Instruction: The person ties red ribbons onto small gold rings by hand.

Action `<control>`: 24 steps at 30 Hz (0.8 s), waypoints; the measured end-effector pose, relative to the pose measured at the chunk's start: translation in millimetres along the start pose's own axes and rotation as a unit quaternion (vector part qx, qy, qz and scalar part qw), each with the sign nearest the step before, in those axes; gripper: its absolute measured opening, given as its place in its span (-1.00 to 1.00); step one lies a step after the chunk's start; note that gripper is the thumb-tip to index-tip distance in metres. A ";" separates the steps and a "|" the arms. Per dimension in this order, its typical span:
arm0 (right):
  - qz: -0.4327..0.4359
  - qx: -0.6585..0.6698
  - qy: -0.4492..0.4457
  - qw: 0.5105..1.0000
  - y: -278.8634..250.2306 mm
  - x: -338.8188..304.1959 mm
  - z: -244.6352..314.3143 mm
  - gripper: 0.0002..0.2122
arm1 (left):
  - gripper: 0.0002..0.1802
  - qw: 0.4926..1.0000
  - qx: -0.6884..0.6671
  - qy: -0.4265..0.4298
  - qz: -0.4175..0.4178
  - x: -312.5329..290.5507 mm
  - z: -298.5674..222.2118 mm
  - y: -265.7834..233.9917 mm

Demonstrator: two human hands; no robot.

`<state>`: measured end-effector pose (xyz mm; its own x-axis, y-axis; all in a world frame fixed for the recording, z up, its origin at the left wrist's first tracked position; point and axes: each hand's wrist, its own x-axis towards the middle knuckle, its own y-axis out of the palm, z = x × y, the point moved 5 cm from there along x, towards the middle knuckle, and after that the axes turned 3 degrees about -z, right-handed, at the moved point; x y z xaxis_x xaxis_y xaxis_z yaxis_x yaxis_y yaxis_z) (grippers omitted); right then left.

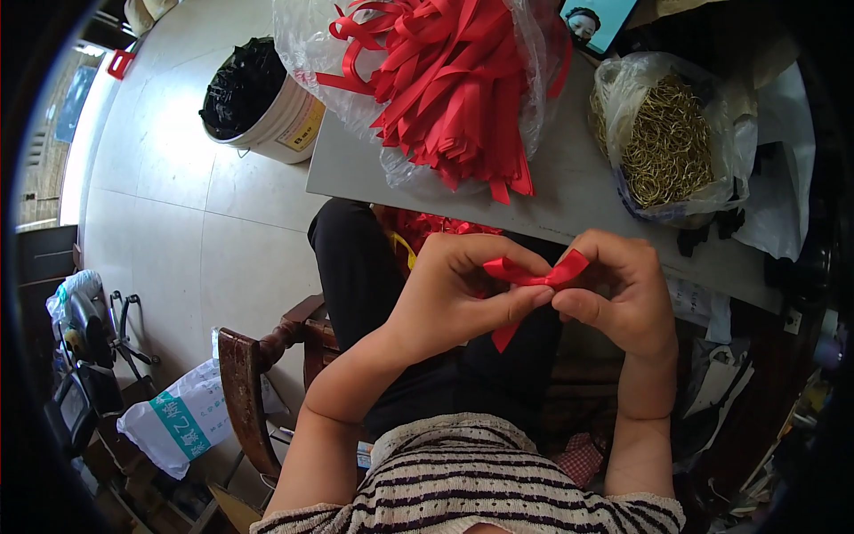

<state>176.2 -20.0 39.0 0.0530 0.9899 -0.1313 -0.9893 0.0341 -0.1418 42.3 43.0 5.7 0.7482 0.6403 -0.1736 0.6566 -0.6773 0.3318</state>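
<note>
While bow (534, 279) is held, ribbon pile (454, 89), bucket (277, 126)

From here I see a small, home-like workshop: loose glossy red ribbon strips (454, 98) at twelve o'clock, curly gold-coloured wire pieces (667, 147) at two, brown wooden armchair (238, 383) at eight.

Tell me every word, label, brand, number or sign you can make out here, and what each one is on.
I won't copy the wording, but print shows here:
White bag on the left: large white characters on a teal band, with smaller green print beside it, too small to read surely.
White bucket: dark lettering on a yellowish label, mostly too small to read.
Red ribbon in the left fingers: no print visible.
</note>
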 end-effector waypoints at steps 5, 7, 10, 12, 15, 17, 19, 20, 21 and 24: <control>0.018 0.143 0.024 0.989 14.7 -6.0 -12.6 -0.84 | -0.88 0.995 -0.099 0.020 0.015 0.1 7.4 4.6; 0.025 0.174 0.015 0.984 16.3 -8.7 -14.9 -0.84 | -0.89 0.987 -0.159 0.018 0.022 -1.4 9.9 6.6; 0.037 0.209 0.007 0.977 17.0 -14.4 -16.6 -0.84 | -0.89 0.983 -0.179 0.007 0.040 -2.8 13.3 9.1; 0.031 0.256 0.002 0.966 18.0 -17.5 -16.5 -0.84 | -0.88 0.981 -0.190 0.012 0.046 -3.3 12.2 10.7; 0.007 0.222 -0.022 0.975 15.7 -19.8 -21.6 -0.84 | -0.88 0.981 -0.190 0.015 0.037 -3.5 13.9 12.2; -0.061 0.158 -0.081 0.982 16.6 -14.9 -11.2 -0.84 | -0.87 0.985 -0.167 0.016 0.031 -3.4 12.0 12.1; -0.129 0.091 -0.138 0.978 10.5 -14.3 -5.2 -0.83 | -0.87 0.989 -0.145 0.017 0.026 -4.0 12.7 12.5; -0.134 0.048 -0.153 0.978 7.4 -14.4 -5.7 -0.83 | -0.87 0.993 -0.111 0.035 0.026 -4.6 12.9 12.7; -0.137 0.005 -0.168 0.976 6.3 -14.8 -5.7 -0.82 | -0.87 0.995 -0.076 0.053 0.025 -5.2 12.4 12.6; -0.167 0.058 -0.149 0.973 3.9 -15.7 -9.5 -0.85 | -0.86 0.999 -0.021 0.040 0.010 -5.6 7.3 11.0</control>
<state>172.8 -36.7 31.2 0.3500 0.9162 0.1953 -0.9331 0.3594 -0.0139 46.1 29.3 3.6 0.7507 0.6541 -0.0930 0.6351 -0.6756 0.3743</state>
